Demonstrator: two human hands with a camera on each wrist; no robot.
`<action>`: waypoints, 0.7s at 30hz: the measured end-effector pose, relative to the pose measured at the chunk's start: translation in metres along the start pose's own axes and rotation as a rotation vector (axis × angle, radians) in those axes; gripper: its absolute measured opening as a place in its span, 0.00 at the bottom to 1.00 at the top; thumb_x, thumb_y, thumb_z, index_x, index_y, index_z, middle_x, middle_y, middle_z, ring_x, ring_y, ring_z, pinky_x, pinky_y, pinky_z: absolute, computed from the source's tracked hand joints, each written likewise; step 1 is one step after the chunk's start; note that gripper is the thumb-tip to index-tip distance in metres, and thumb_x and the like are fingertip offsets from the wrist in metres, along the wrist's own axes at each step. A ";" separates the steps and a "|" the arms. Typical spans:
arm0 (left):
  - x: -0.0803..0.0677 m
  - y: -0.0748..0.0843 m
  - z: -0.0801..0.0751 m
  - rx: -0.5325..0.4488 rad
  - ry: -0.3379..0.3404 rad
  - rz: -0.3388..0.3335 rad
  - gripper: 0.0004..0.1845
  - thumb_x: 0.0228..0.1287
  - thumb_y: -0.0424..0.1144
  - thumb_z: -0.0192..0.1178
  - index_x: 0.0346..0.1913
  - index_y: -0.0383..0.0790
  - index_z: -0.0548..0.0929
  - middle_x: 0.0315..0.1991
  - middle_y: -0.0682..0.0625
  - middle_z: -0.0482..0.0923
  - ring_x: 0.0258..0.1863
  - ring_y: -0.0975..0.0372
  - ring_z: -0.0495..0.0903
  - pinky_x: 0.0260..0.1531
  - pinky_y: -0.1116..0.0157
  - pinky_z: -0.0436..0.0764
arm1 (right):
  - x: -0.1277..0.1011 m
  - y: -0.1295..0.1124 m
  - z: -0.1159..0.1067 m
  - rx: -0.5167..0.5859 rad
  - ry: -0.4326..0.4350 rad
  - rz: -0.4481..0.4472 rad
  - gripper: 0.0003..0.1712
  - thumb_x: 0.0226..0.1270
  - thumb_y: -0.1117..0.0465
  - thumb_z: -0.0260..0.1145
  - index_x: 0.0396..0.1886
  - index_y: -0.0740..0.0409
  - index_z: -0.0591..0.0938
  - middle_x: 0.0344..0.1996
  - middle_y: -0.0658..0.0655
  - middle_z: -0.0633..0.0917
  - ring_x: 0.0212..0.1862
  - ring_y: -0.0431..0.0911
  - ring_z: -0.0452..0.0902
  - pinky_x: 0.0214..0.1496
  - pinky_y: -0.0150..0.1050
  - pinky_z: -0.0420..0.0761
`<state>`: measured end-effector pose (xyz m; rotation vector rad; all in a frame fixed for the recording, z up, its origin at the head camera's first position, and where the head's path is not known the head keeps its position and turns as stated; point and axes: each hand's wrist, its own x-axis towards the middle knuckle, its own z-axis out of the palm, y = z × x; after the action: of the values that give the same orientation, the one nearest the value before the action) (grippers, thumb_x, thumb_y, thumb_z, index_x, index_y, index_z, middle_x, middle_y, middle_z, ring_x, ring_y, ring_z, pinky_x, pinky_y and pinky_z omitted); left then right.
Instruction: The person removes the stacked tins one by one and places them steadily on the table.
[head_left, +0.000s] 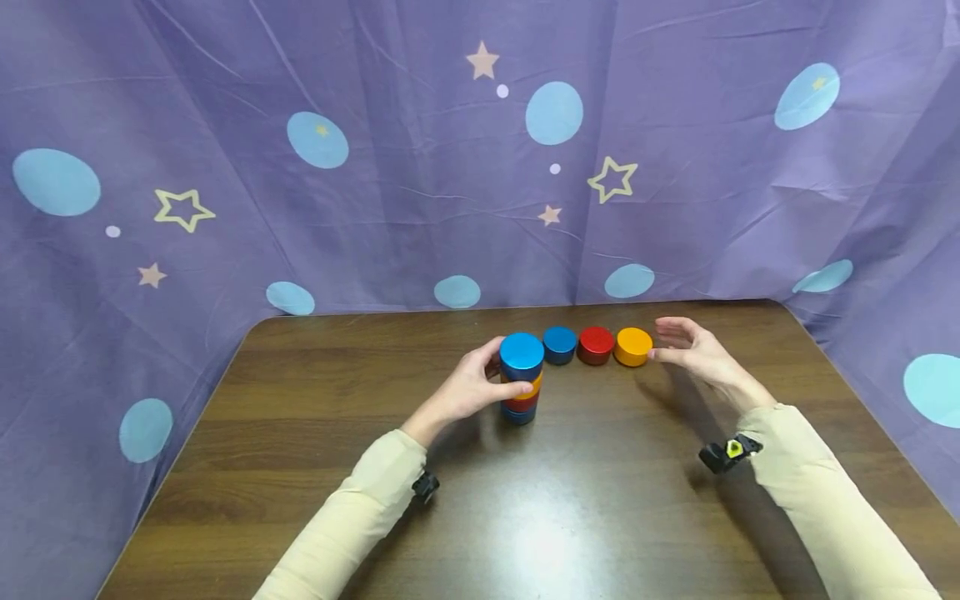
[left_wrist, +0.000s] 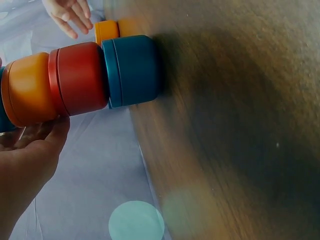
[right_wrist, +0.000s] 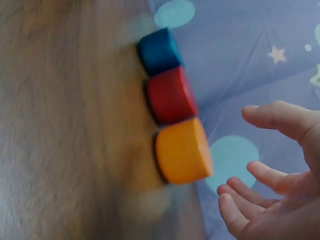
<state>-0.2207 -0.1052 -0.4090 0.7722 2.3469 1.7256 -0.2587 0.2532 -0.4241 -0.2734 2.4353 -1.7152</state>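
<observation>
Near the middle of the table, my left hand grips a stack of small round lidded tins around its upper part. A bright blue tin tops the stack, with an orange tin, a red tin and a lower blue tin beneath it. Whether the stack's base touches the table I cannot tell. My right hand is just right of a separate orange tin, fingers spread and holding nothing. Left of that tin stand a red tin and a blue tin in a row.
The brown wooden table ends at a back edge just behind the row of tins. A purple curtain with stars and blue spots hangs behind and at both sides. Light glares off the table's front middle.
</observation>
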 end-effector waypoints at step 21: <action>-0.002 -0.006 -0.004 0.046 -0.009 -0.038 0.31 0.54 0.31 0.72 0.61 0.32 0.72 0.54 0.42 0.76 0.55 0.54 0.76 0.58 0.59 0.74 | -0.015 -0.050 0.033 0.062 -0.082 -0.088 0.35 0.61 0.68 0.69 0.66 0.68 0.65 0.62 0.66 0.70 0.60 0.44 0.69 0.68 0.43 0.63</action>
<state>-0.2225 -0.1106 -0.4141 0.7366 2.3870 1.6553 -0.2337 0.2105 -0.3879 -0.4400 2.3409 -1.7740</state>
